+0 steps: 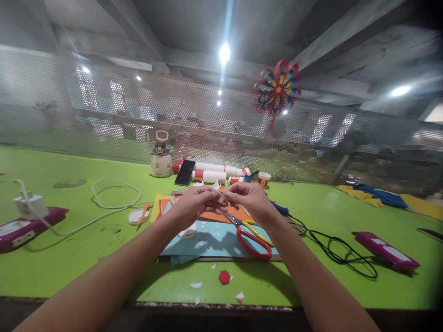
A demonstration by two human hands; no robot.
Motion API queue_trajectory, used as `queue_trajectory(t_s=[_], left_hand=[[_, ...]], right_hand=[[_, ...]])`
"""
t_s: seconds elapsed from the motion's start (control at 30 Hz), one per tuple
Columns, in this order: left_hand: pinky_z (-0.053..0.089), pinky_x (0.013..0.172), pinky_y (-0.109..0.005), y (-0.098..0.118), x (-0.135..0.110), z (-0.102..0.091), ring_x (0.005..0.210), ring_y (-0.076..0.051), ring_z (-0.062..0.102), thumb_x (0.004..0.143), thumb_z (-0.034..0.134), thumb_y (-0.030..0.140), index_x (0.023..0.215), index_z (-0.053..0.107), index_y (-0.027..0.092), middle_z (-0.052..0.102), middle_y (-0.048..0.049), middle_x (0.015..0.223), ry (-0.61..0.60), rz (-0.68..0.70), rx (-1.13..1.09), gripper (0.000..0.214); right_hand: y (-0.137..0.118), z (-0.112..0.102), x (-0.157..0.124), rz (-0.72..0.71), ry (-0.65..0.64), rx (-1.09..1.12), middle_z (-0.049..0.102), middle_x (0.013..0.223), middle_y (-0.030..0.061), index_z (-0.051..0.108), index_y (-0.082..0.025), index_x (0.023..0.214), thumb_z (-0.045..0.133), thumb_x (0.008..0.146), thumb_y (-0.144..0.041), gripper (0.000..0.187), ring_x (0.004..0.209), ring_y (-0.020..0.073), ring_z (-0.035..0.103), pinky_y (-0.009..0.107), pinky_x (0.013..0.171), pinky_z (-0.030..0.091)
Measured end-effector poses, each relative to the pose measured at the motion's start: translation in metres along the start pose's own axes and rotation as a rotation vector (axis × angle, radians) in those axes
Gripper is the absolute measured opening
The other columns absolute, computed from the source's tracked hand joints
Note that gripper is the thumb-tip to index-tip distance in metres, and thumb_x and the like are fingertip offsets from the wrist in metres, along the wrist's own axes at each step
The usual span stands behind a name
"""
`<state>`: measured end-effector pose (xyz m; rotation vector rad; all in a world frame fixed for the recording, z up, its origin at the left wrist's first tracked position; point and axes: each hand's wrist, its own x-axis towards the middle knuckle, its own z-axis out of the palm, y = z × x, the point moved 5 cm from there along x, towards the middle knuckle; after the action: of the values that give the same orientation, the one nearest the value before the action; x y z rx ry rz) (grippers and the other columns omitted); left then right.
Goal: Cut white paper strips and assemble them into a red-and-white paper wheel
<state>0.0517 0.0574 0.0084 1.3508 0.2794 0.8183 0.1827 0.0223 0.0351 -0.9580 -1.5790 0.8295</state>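
Note:
My left hand (199, 204) and my right hand (251, 199) meet above the middle of the table, fingertips almost touching. Between them is a small whitish piece (222, 198), perhaps paper, pinched by both; its exact shape is hard to make out. Below my hands lie scissors (254, 242) with one red and one yellow handle loop, their blades pointing up toward my fingers. They rest on light blue sheets (207, 246), with orange sheets (214, 216) behind. A white round piece (188, 230) sits under my left hand. Near the front edge lies a red hexagon (224, 277) among white scraps (195, 285).
Behind my hands are a bottle (161, 161), a phone (185, 173), red-and-white paper tubes (209, 176) and a paper cup (264, 179). Purple power strips (387, 251) with cables lie at both sides. A flower pinwheel (278, 89) stands before the mesh screen (207, 120).

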Motion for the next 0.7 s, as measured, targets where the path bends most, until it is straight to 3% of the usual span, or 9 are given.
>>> queue_trajectory(t_s=[0.37, 0.7], left_hand=[[0.049, 0.062, -0.029, 0.004, -0.002, 0.002, 0.063, -0.015, 0.063, 0.069, 0.071, 0.028, 0.076, 0.067, 0.012, 0.069, -0.0059, 0.068, 0.207, 0.097, 0.182, 0.018], [0.048, 0.063, -0.027, -0.010, 0.003, -0.005, 0.065, -0.013, 0.062, 0.071, 0.070, 0.028, 0.079, 0.067, 0.012, 0.069, -0.0051, 0.070, 0.212, 0.119, 0.057, 0.018]], right_hand=[[0.002, 0.005, 0.000, 0.022, 0.160, 0.014, 0.059, 0.052, -0.0020, 0.065, -0.015, 0.062, 0.071, 0.067, -0.032, 0.018, 0.046, 0.0084, 0.047, 0.025, 0.047, 0.039], [0.008, 0.008, 0.001, 0.008, 0.216, 0.038, 0.058, 0.051, -0.0020, 0.064, -0.015, 0.062, 0.071, 0.067, -0.032, 0.019, 0.046, 0.0085, 0.046, 0.025, 0.046, 0.037]])
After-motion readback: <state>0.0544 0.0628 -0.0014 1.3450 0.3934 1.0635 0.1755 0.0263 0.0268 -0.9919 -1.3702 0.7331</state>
